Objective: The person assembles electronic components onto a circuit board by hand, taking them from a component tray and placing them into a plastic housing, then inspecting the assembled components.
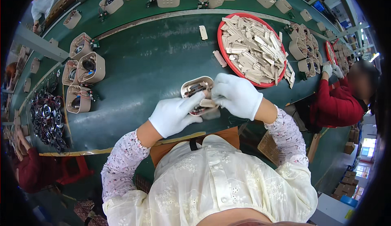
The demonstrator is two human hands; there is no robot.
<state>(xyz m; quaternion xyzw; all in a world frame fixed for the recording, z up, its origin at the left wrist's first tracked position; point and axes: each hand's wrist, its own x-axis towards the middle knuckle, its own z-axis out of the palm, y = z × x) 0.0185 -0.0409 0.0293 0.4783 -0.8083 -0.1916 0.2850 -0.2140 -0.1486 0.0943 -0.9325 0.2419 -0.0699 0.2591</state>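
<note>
Just in front of me on the green bench is a beige speaker housing (pixel 185 88), its open side up and dark parts and wires inside. My left hand (pixel 173 114), in a white glove, closes around its near left side, thumb over the rim. At the opposite side my right hand (pixel 236 95), gloved too, has its fingers bunched together at the opening. A small beige plastic strip (pixel 207 103) lies between the two hands across the housing; whether the right fingertips pinch it is blurred. Fingertips hide part of the housing's inside.
A red round tray (pixel 222 52) heaped with beige plastic strips stands right of centre, two loose strips beside it. Housings with speakers (pixel 91 67) stand at left, others on the green belt (pixel 191 6) behind. Black cabled parts (pixel 47 114) lie far left. A co-worker in red (pixel 340 99) works at right.
</note>
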